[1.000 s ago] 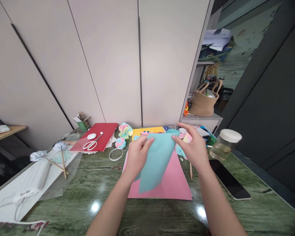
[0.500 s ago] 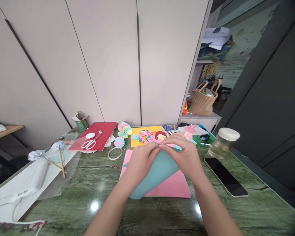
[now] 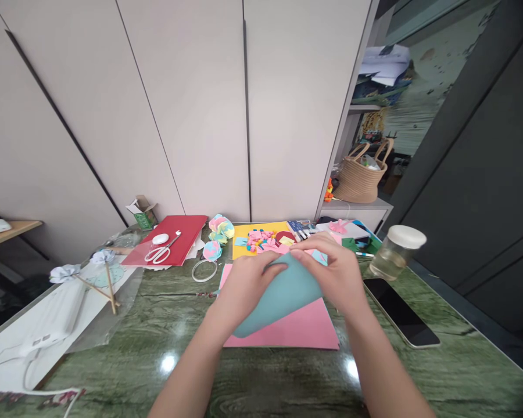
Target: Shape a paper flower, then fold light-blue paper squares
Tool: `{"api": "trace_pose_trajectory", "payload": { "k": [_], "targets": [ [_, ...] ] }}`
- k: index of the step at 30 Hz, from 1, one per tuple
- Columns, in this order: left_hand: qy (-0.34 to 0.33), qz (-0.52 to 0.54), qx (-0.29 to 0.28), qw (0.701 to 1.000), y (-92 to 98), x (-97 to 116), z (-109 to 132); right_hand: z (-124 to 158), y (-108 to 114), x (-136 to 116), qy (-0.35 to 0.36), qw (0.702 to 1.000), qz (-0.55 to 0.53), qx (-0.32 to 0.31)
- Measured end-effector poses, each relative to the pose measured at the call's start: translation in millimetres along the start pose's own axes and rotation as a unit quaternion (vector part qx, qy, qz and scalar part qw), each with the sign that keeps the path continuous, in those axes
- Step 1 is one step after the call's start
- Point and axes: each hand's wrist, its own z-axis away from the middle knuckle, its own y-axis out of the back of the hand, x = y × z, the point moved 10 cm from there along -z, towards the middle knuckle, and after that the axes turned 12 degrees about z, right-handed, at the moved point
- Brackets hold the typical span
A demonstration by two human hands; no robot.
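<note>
Since the earlier frame, the teal paper's (image 3: 283, 296) lower edge has been rising and the right hand (image 3: 335, 271) has been shifting slightly toward 3 o'clock. Both hands are pinching its upper edge, the left hand (image 3: 247, 283) at 10 o'clock. The sheet is hanging over pink paper (image 3: 298, 332). It is already curving; the shaping is seemingly unfinished, with no fastening showing.

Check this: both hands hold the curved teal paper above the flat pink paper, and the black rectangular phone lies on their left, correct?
Wrong side: in the head view, the black rectangular phone lies to the right of the right hand. The rest stands.
</note>
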Motion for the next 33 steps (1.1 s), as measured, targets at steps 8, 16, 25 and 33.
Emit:
{"api": "trace_pose_trajectory", "payload": {
  "k": [8,16,25,33],
  "targets": [
    [0.027,0.031,0.084,0.996,64.0,-22,12,1,56,70,-0.153,0.967,-0.105,0.172],
    [0.024,0.113,0.190,0.975,96.2,-16,26,7,78,78,-0.170,0.951,-0.095,0.240],
    [0.005,0.126,0.226,0.966,101.1,-8,31,8,82,77,-0.171,0.963,-0.076,0.196],
    [0.026,0.108,0.219,0.969,99.3,-10,30,-1,76,80,-0.131,0.986,-0.038,0.095]
  ]
}}
